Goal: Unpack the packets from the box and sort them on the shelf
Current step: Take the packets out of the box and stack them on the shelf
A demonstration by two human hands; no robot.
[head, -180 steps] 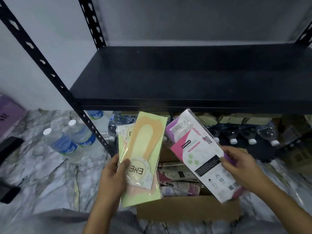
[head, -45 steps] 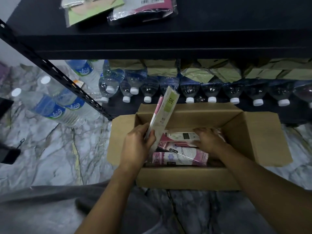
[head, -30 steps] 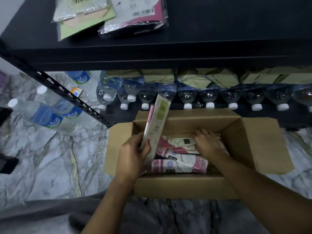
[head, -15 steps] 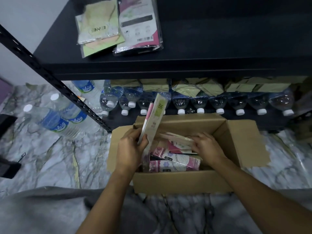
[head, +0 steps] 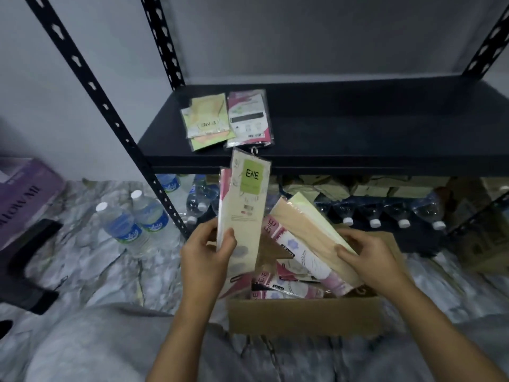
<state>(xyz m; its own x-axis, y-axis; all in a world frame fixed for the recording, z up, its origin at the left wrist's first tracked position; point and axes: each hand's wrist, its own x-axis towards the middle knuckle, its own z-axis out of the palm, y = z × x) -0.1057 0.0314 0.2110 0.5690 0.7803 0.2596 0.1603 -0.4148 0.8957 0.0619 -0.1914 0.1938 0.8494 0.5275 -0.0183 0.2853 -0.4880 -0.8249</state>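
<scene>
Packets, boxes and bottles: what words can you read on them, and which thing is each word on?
"ENE": green label of the tall packet in the left hand.
"ENE", upside down: green packet on the shelf.
"ENE": pink-edged packet beside the peach packet in the right hand.
"ENE": pink packets lying in the box.
Too blurred or small: lettering on the purple box, labels on the water bottles, print on the pink shelf packet.

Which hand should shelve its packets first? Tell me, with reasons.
Probably left. The left hand grips its ENE packets upright, tops at the shelf edge just below the two piles. The right hand holds its peach packets lower, tilted over the box.
</scene>
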